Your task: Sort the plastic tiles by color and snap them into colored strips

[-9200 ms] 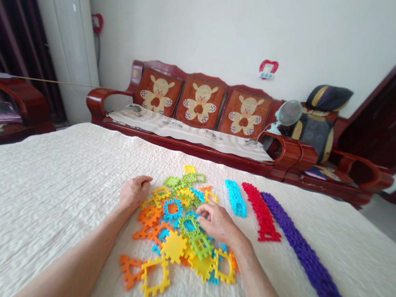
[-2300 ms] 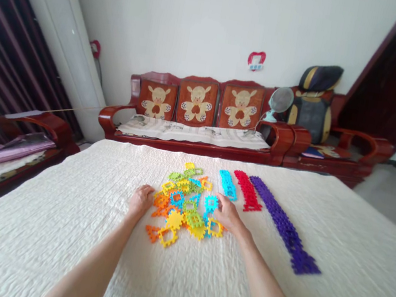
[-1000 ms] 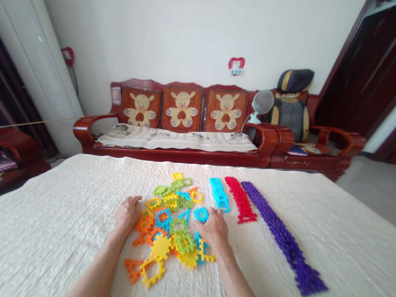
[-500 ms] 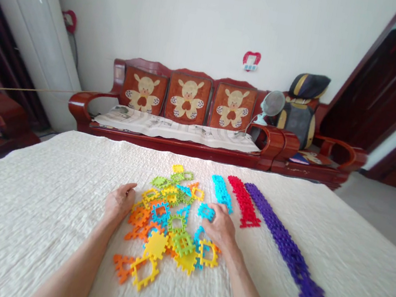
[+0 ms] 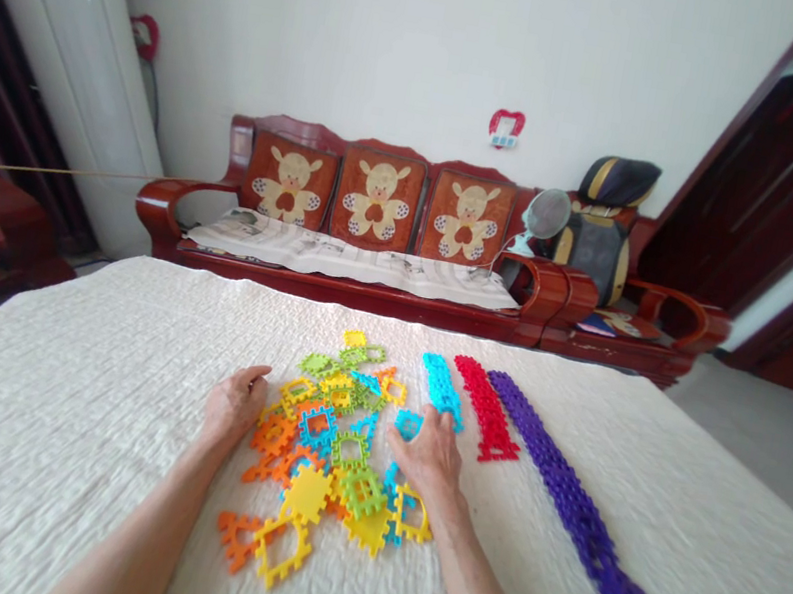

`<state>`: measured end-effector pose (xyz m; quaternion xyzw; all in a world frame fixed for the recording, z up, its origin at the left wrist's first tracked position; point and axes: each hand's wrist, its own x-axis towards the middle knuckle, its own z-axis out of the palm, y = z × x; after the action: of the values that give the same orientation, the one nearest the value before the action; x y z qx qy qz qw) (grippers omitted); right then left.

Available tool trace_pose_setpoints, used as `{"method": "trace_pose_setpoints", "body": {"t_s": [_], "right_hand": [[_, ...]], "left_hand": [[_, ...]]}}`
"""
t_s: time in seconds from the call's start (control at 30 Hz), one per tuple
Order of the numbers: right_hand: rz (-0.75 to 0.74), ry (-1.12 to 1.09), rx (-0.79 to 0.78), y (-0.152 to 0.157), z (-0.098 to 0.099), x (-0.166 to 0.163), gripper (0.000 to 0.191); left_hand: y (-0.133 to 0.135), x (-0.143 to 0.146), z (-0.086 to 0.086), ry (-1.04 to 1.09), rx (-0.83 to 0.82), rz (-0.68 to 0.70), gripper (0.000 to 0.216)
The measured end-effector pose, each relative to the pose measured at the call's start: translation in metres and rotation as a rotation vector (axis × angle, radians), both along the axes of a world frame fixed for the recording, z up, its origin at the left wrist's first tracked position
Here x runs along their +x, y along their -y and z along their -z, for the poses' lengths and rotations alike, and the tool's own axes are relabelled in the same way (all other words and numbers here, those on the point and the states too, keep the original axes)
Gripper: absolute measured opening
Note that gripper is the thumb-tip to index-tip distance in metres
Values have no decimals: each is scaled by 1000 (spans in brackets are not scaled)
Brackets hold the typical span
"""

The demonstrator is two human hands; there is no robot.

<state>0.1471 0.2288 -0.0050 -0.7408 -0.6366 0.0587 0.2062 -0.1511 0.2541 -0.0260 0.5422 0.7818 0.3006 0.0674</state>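
Where multicoloured notched plastic pieces [image 5: 308, 493] lie jumbled towards twelve o'clock, your right hand [image 5: 429, 457], at one, sits half-open around a blue notched plastic square [image 5: 404, 424], its grip unclear. At eleven, your left hand [image 5: 236, 404] curls loosely, contents hidden. Beyond, at one, stretches a blue latticed plastic strip [image 5: 439, 382].

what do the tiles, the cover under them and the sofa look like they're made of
Tiles: probably moulded plastic, fairly smooth; even, bright colour and regular toothed edges suggest it.
Cover: likely quilted fabric, matte; small puckers run across it. The fibre can't be told.
Sofa: seemingly varnished wood, glossy; reddish-brown with highlights on its curved arms.
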Motion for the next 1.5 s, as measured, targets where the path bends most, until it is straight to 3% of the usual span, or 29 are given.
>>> {"method": "trace_pose_setpoints", "body": {"t_s": [0.17, 0.37, 0.43, 0.67, 1.1, 1.5], "right_hand": [[2, 2, 21, 1, 2, -1, 48], [6, -100, 438, 0, 6, 20, 51], [35, -68, 496, -2, 7, 29, 52], [164, 127, 420, -1, 12, 42, 46], [164, 178, 315, -1, 17, 43, 45], [67, 81, 491, -7, 17, 43, 47]], "left_hand": [[0, -1, 0, -9, -12, 4, 40], [0, -3, 2, -22, -2, 20, 40], [0, -3, 3, -30, 0, 22, 40], [1, -3, 2, -29, 4, 32, 40], [1, -3, 2, -31, 23, 26, 40], [1, -1, 2, -42, 44, 24, 39]]}}
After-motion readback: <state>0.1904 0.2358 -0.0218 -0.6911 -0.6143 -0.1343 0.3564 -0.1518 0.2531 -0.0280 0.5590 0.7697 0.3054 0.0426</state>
